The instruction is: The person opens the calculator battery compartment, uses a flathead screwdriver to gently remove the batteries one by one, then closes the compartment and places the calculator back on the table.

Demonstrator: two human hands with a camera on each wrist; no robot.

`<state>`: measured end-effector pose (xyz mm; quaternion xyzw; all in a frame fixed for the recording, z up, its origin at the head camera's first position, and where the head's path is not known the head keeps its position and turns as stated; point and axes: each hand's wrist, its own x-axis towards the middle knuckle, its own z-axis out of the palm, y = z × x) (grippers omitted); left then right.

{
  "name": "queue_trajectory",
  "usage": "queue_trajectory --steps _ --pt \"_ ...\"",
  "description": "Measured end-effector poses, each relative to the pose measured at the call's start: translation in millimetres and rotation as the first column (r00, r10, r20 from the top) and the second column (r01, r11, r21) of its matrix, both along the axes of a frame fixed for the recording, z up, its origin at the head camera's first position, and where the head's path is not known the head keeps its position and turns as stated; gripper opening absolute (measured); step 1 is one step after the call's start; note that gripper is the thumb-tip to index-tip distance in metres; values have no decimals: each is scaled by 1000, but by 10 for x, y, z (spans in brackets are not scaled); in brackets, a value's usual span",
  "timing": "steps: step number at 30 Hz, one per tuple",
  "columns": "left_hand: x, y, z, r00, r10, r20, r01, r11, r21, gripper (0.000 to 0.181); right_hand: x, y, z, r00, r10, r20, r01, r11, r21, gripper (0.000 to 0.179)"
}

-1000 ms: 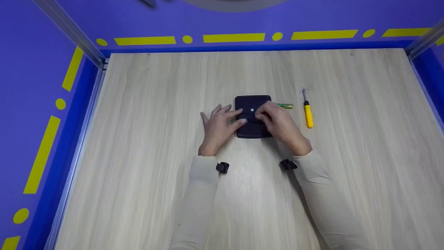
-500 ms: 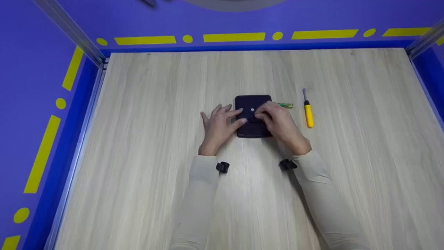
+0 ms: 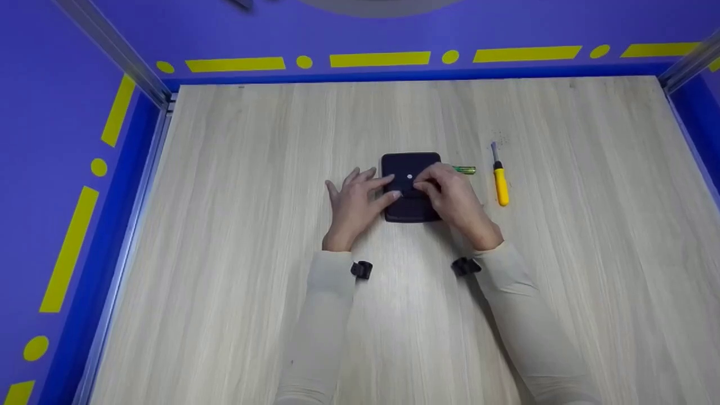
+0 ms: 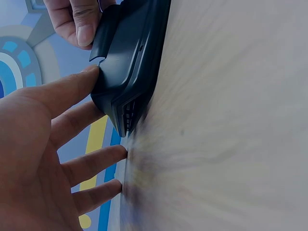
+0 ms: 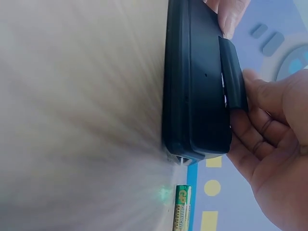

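Note:
A black boxy device (image 3: pixel 413 212) with rounded corners lies on the table, a small white dot (image 3: pixel 409 176) on its upper face. My left hand (image 3: pixel 358 201) lies at its left side with fingers spread; thumb and index finger touch the casing. In the left wrist view the other fingertips reach down beside it. My right hand (image 3: pixel 458 194) pinches a thin black battery cover (image 5: pixel 233 73) between thumb and fingers. The cover stands tilted up from the casing, with a gap under it in the right wrist view.
A green battery (image 3: pixel 466 170) lies just right of the device, partly behind my right hand in the head view. Farther right is a yellow-handled screwdriver (image 3: pixel 501 183), with dark specks by its tip. Blue walls (image 3: pixel 382 34) border the wooden table (image 3: pixel 253 169).
Both hands keep nearly the same place on the device and cover. The head view has shifted very slightly; battery and screwdriver lie as before.

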<state>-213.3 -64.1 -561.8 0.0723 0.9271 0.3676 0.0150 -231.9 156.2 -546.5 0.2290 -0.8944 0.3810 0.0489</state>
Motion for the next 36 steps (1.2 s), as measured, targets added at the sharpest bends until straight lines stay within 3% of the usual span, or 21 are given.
queue_trajectory --steps 11,20,36 --pt "-12 7 -1 1000 -9 2 9 1000 -10 50 4 -4 -4 999 -34 30 35 999 -24 5" --pt "-7 7 5 1000 -2 19 2 1000 -8 50 -5 7 -19 1000 -9 25 9 1000 -18 9" --pt "-6 -1 2 1000 -6 2 6 1000 -22 50 -5 -17 -43 998 -43 -43 43 999 -4 4"
